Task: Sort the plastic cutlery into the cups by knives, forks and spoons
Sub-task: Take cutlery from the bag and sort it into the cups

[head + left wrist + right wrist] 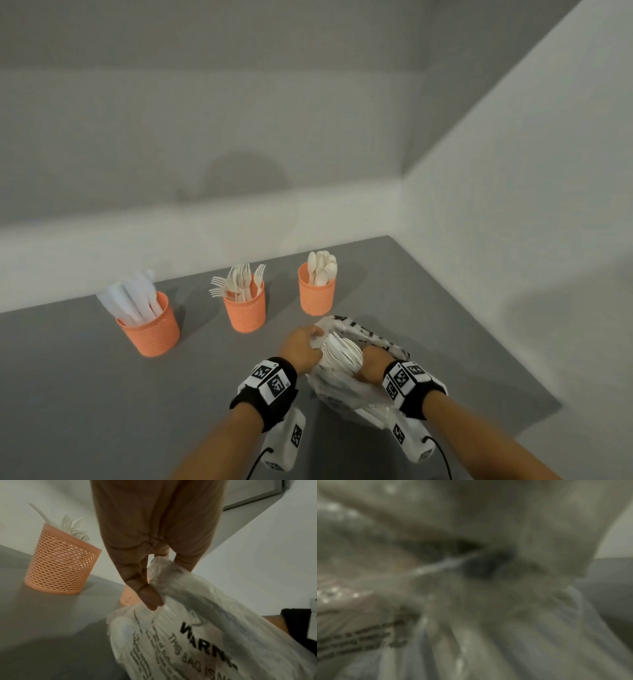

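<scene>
Three orange mesh cups stand in a row in the head view. The left cup (150, 334) holds knives, the middle cup (245, 313) forks, the right cup (317, 296) spoons. In front of the spoon cup a clear printed plastic bag (378, 341) lies on the table, with a bundle of white cutlery (344, 353) in its mouth. My left hand (317, 334) pinches the bag's left edge; the left wrist view shows that pinch (155, 593) on the bag (205, 635). My right hand (366, 375) curls round the bag's right side beside the bundle. The right wrist view is blurred plastic.
The grey table (85, 394) meets a white wall at the back, just behind the cups. Its right edge (513, 359) runs close to the bag. In the left wrist view the fork cup (61, 563) stands left of my fingers.
</scene>
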### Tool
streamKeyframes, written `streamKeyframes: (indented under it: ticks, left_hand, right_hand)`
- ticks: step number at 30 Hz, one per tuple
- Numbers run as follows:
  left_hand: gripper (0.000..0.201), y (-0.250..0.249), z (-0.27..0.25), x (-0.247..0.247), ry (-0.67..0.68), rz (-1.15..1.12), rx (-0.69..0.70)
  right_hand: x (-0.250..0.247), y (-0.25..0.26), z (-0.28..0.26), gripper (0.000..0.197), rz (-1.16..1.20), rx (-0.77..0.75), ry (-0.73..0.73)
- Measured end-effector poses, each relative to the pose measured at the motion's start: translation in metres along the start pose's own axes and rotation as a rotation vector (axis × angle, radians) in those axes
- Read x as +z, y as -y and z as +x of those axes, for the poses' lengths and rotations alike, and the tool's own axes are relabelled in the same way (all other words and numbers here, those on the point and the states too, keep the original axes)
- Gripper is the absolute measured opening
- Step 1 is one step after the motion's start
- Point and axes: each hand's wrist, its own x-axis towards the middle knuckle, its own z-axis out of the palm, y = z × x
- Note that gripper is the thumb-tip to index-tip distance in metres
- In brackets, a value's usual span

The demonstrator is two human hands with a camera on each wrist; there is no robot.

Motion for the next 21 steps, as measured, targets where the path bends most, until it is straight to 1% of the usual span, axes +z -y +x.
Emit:
streamKeyframes:
  ticks: [2, 3, 8, 12, 13, 17, 19, 21]
  left_hand:
    - [0.046, 0.000, 0.000, 0.000, -0.008, -0.015, -0.008]
    - [0.046, 0.000, 0.000, 0.000, -0.018, -0.017, -0.010]
    - [0.045, -0.005, 0.002, 0.003, -0.075, -0.035, -0.014]
    - [0.048, -0.011, 0.002, 0.012, -0.087, -0.014, -0.035]
    - [0.048, -0.012, 0.002, 0.014, -0.082, -0.011, -0.043]
    - [0.050, -0.014, 0.005, 0.017, -0.089, -0.035, -0.077]
    - [0.052, -0.012, 0.006, 0.016, -0.085, -0.053, -0.088]
    - [0.055, -0.012, 0.006, 0.018, -0.053, -0.053, -0.072]
  right_hand:
    - [-0.001, -0.001, 0.000, 0.047, -0.010, -0.017, 0.014]
    - [-0.001, -0.002, 0.000, 0.045, -0.004, -0.019, 0.015]
    - [-0.003, -0.012, -0.002, 0.054, 0.135, -0.101, -0.060]
    - [-0.007, -0.019, -0.007, 0.052, 0.224, -0.149, -0.061]
    - [-0.009, -0.020, -0.008, 0.052, 0.233, -0.140, -0.055]
    - [-0.015, -0.021, -0.013, 0.058, 0.183, -0.118, -0.038]
    - [-0.017, -0.019, -0.017, 0.056, 0.127, -0.102, -0.036]
    - [-0.016, -0.017, -0.019, 0.053, 0.106, -0.113, -0.030]
